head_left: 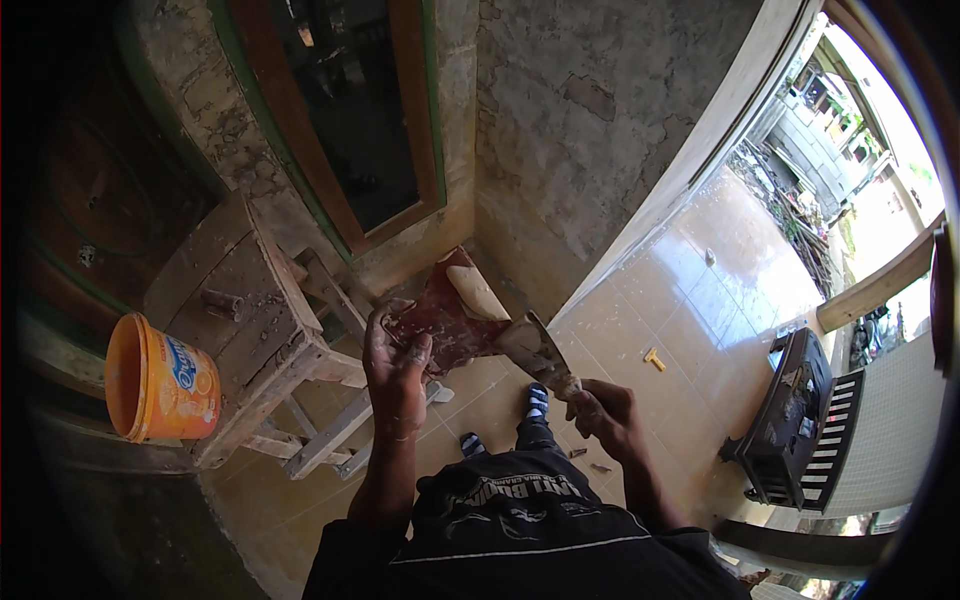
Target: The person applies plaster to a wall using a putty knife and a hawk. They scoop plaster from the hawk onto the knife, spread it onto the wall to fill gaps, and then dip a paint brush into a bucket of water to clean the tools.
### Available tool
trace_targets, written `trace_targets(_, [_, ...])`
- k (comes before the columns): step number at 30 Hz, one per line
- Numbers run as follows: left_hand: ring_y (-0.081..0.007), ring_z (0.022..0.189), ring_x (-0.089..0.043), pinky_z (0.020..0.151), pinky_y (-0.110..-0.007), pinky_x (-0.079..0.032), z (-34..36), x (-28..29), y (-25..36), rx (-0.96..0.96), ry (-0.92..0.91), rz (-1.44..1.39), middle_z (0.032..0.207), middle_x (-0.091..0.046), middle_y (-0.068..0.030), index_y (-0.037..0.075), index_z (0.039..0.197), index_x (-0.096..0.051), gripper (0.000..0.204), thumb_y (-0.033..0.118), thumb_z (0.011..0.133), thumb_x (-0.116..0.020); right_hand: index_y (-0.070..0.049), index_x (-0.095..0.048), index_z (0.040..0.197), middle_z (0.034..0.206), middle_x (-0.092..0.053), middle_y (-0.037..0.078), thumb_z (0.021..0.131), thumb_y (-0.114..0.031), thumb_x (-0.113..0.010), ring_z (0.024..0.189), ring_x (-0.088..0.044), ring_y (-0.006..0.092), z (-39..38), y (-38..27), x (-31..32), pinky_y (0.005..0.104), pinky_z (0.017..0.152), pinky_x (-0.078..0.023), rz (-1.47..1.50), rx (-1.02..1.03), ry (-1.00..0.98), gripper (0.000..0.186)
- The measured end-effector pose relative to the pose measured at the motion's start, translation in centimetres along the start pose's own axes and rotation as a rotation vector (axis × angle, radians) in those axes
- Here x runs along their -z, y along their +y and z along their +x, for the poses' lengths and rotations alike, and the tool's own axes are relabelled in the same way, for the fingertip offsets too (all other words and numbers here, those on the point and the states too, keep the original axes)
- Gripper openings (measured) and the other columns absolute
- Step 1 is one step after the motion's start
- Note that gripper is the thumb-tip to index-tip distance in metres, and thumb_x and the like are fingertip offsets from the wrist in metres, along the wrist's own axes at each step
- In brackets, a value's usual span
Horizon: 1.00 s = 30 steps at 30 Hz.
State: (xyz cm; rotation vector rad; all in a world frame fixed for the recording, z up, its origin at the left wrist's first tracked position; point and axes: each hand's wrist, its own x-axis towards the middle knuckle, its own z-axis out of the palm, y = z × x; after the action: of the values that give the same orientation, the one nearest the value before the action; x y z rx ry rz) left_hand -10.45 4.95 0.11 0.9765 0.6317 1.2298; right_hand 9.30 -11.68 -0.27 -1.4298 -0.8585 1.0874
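My left hand (398, 362) grips a flat, dark red board (440, 315) from its near left edge, the thumb lying on top. A smooth lump of cream-coloured putty (477, 292) sits on the board's far right part. In my right hand (606, 414) is the handle of a putty knife (535, 352). Its wide blade, smeared with pale putty, reaches the board's right corner and overlaps it. Whether blade and board touch there I cannot tell. Both hands are in front of my body, above the tiled floor.
An orange bucket (185, 385) stands at the left on a rough wooden bench (265, 300). A patchy plastered wall (570, 130) rises ahead, beside a wood-framed window (345, 110). Right of me, a small yellow tool (655, 359) lies on the tiles (640, 310), near a dark bench (790, 420).
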Motion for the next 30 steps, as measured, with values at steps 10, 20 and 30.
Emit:
trace_targets(10, [-0.0130, 0.087, -0.056, 0.081, -0.027, -0.045, -2.7, -1.8, 0.2, -0.203, -0.028, 0.445, 0.096, -0.061, -0.0105, -0.007, 0.106, -0.054, 0.020, 0.004, 0.089, -0.053, 0.002, -0.063, 0.095, 0.066, -0.054, 0.000, 0.094, -0.033, -0.049, 0.054, -0.046, 0.0051, 2.4, 0.9, -0.2, 0.0210, 0.047, -0.037, 0.061, -0.026, -0.122, 0.038])
trace_targets(20, [-0.0126, 0.089, -0.059, 0.080, -0.027, -0.049, -3.1, -0.6, -1.3, 0.103, -0.201, 0.320, 0.098, -0.061, -0.0099, -0.005, 0.111, -0.050, 0.026, -0.003, 0.085, -0.051, 0.001, -0.063, 0.095, 0.071, -0.056, 0.001, 0.092, -0.030, -0.054, 0.056, -0.048, 0.0055, 4.6, -1.4, 0.1, 0.0190, 0.048, -0.036, 0.210, 0.075, -0.085, 0.033])
trace_targets(30, [-0.0207, 0.088, -0.063, 0.075, -0.031, -0.055, -1.6, 0.0, -0.1, 0.409, -0.191, -0.172, 0.100, -0.060, -0.0152, -0.006, 0.112, -0.048, 0.033, -0.003, 0.080, -0.052, -0.013, -0.067, 0.104, 0.091, -0.062, 0.006, 0.071, -0.006, -0.071, 0.082, -0.058, 0.0221, 5.0, 2.3, -1.2, 0.0334, 0.073, -0.043, -0.704, 0.771, 0.389, 0.034])
